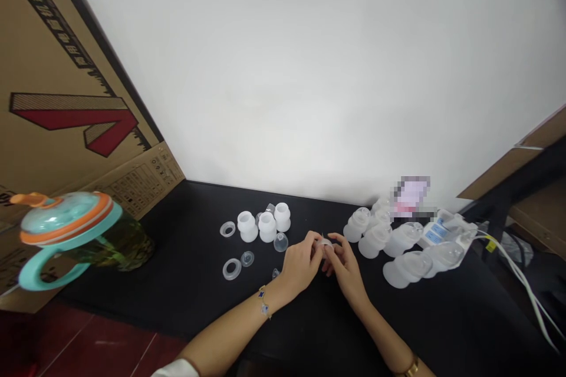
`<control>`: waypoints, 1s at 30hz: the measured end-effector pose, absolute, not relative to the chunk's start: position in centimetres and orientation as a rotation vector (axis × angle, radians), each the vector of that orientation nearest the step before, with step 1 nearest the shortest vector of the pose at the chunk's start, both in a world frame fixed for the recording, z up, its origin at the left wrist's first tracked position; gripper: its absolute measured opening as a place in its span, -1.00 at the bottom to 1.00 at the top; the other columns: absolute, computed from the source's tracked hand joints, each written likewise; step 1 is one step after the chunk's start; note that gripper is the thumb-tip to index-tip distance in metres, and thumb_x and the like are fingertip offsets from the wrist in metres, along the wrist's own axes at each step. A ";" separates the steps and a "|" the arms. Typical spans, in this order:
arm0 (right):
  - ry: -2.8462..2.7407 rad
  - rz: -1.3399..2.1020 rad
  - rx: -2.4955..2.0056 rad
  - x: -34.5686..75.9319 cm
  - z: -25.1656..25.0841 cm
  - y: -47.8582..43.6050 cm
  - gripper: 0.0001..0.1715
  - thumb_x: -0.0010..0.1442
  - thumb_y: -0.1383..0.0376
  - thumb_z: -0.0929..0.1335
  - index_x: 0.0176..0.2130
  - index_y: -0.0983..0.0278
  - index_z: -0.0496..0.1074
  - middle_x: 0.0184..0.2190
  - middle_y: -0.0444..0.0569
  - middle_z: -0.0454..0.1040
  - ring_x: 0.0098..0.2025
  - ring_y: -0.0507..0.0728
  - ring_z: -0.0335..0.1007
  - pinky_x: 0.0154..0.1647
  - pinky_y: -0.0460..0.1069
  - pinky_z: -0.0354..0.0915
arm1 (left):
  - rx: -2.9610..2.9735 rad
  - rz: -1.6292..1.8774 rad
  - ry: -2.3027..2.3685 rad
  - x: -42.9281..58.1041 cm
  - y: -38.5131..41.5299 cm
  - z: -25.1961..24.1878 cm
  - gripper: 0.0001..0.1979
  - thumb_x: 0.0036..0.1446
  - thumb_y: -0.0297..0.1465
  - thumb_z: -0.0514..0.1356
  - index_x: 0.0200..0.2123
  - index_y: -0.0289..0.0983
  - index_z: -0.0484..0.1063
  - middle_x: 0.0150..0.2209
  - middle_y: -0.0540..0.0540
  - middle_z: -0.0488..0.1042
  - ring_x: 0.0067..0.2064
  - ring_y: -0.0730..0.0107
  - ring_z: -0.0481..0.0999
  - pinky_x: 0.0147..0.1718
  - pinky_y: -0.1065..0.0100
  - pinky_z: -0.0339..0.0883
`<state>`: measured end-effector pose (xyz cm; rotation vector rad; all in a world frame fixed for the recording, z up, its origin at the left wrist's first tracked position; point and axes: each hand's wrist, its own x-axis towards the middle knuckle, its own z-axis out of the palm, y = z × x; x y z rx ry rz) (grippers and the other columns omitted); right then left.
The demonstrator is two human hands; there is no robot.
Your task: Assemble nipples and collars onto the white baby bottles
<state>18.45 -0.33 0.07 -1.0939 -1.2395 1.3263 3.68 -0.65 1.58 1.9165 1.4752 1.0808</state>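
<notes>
Both of my hands meet over the black table top [186, 283], pinching one small translucent plastic part [325, 242] between their fingertips. My left hand [300, 265] has a bracelet at the wrist and grips the part from the left. From the right, my right hand [345, 268] closes its fingers on the same part. Just left of the hands stand three white plastic caps [264, 224], with two flat rings [232, 268] and small clear nipples [280, 241] lying around them.
Several translucent baby bottles [398, 247] lie on their sides at the right, beside a white power strip [446, 232] with cables. A teal and orange handled cup [66, 235] stands at the left, before a large cardboard box [66, 100]. A white wall is behind.
</notes>
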 end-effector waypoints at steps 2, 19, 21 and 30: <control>-0.997 1.537 -1.000 18.4 0.1 0.1 -0.39 0.16 0.14 0.46 0.13 0.13 0.24 -0.30 -0.13 0.55 -0.39 0.13 0.52 -0.46 -0.03 0.41 | 1.901 1.131 1.478 3.6 -0.6 1.8 -0.77 0.39 -0.28 0.00 0.01 -0.15 0.35 -0.20 -0.06 0.59 -0.24 0.23 0.59 -0.31 0.32 0.29; -0.140 1.980 -0.665 19.4 0.3 1.8 -0.73 0.37 0.32 0.23 -0.09 0.33 0.49 -0.13 0.08 0.62 0.05 0.19 0.53 0.09 0.11 0.46 | 1.769 1.310 1.145 3.7 -0.5 1.7 -0.68 0.37 -0.24 0.04 0.06 -0.12 0.49 0.18 -0.09 0.44 0.28 0.18 0.30 0.29 0.09 0.11; -0.138 1.966 -0.667 19.4 0.3 1.8 -0.71 0.37 0.34 0.22 -0.07 0.35 0.50 -0.05 0.11 0.60 0.11 0.20 0.49 0.12 0.11 0.44 | 1.425 1.381 1.045 3.8 -0.1 1.8 -0.65 0.38 -0.20 0.01 0.06 -0.14 0.49 0.20 -0.10 0.42 0.30 0.19 0.28 0.32 0.11 0.05; -0.234 1.989 -0.629 18.7 0.3 1.1 -0.68 0.33 0.36 0.25 0.00 0.31 0.50 0.11 0.11 0.52 0.28 0.17 0.29 0.23 0.09 0.34 | 0.172 1.138 0.546 4.7 1.0 0.4 -0.49 0.34 -0.07 -0.04 0.04 -0.33 0.44 -0.04 -0.28 0.53 0.04 0.15 0.51 0.09 0.23 0.29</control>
